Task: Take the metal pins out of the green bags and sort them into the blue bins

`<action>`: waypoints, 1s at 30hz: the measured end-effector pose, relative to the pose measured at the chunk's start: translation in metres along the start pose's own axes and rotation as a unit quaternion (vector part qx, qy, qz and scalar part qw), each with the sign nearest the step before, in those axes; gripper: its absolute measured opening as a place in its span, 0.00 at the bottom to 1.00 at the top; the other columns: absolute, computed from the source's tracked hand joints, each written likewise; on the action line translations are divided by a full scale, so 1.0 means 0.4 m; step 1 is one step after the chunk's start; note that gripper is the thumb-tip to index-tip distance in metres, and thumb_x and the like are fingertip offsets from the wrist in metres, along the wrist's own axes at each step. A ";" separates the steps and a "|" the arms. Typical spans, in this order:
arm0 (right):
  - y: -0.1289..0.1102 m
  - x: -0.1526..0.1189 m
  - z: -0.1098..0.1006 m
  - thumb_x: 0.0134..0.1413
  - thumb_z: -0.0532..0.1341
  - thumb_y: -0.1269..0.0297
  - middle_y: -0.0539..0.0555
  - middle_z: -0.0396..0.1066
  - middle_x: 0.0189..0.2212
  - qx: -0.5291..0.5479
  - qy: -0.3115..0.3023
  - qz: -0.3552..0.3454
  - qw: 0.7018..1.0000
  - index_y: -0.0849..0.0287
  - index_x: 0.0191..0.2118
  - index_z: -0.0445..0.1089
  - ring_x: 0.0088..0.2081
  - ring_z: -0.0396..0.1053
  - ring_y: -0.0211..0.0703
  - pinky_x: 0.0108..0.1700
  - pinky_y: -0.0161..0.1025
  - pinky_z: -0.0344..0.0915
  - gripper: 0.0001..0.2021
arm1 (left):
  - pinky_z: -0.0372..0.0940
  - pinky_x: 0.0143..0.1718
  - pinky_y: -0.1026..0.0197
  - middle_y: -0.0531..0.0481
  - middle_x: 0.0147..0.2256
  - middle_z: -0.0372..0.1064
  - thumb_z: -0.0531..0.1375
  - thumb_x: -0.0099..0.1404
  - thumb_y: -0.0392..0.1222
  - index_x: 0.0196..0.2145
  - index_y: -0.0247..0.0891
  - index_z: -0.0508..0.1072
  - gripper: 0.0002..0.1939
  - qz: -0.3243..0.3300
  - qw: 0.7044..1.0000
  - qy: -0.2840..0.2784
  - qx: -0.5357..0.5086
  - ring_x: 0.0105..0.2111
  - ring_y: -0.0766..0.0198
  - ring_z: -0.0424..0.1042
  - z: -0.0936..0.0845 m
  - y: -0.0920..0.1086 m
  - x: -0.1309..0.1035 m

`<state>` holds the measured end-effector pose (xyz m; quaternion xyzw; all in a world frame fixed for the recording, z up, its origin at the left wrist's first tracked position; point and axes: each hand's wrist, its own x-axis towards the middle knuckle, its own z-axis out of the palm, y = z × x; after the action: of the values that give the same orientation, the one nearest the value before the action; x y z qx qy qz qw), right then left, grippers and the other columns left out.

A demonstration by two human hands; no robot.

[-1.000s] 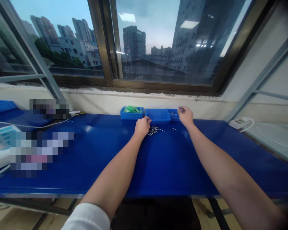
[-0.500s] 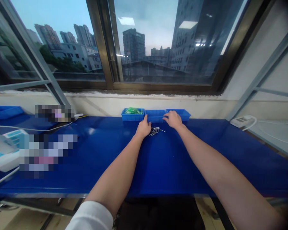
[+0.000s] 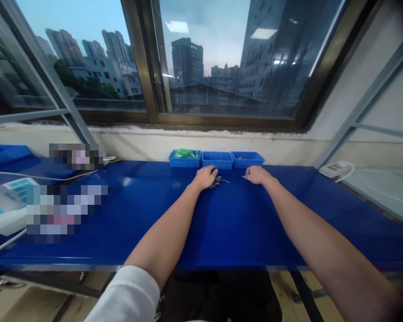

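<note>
On the blue table, my left hand (image 3: 206, 177) rests at the left side of a small pile of thin metal pins (image 3: 218, 181). Its fingers are bent together at the pile; what lies between the fingertips is hidden. My right hand (image 3: 256, 175) is closed in a pinch, and the end of a thin metal pin (image 3: 243, 177) sticks out to its left. Just behind that hand stands the right blue bin (image 3: 248, 162) with a few small metal pieces in it. The middle blue bin (image 3: 217, 163) also shows a small piece or two.
The left blue bin (image 3: 184, 163) holds green plastic packets. A white device with a keypad (image 3: 11, 205) stands at the left. Far right lies a white power strip (image 3: 336, 169). Metal frame posts rise on both sides, and a window is behind the table.
My right hand has left the bins and come forward and to the right, a metal pin now in its fingers. My left hand has moved off the middle bin's edge to the pile.
</note>
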<state>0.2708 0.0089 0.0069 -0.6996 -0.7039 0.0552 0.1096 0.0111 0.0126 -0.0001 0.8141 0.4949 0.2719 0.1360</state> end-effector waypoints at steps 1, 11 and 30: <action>0.004 0.000 0.006 0.43 0.63 0.62 0.54 0.71 0.25 0.008 -0.003 -0.007 1.000 0.57 0.24 0.70 0.27 0.67 0.43 0.29 0.36 0.59 0.05 | 0.52 0.57 0.58 0.43 0.55 0.62 0.47 0.67 0.49 0.54 0.36 0.65 0.23 -0.005 1.000 -0.008 -0.004 0.56 0.58 0.60 0.002 -0.001 0.003; -0.126 0.024 0.021 0.55 0.55 0.62 0.53 0.73 0.28 0.245 0.072 -0.104 0.961 0.59 0.29 0.66 0.27 0.66 0.37 0.33 0.34 0.62 0.09 | 0.45 0.60 0.57 0.48 0.59 0.56 0.41 0.68 0.55 0.57 0.40 0.62 0.27 -0.053 0.990 0.002 -0.127 0.60 0.61 0.53 -0.009 -0.003 0.008; -0.254 0.030 0.049 0.46 0.62 0.60 0.50 0.71 0.23 0.339 0.214 -0.096 0.911 0.59 0.30 0.70 0.27 0.69 0.39 0.34 0.36 0.64 0.08 | 0.55 0.52 0.54 0.48 0.46 0.71 0.51 0.64 0.44 0.46 0.42 0.71 0.15 -0.012 0.997 0.075 0.027 0.49 0.59 0.66 -0.026 0.025 -0.022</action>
<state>0.1674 0.0207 0.0123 -0.5444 -0.6661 0.1291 0.4932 0.0091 -0.0002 0.0106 0.7886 0.5207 0.3172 0.0795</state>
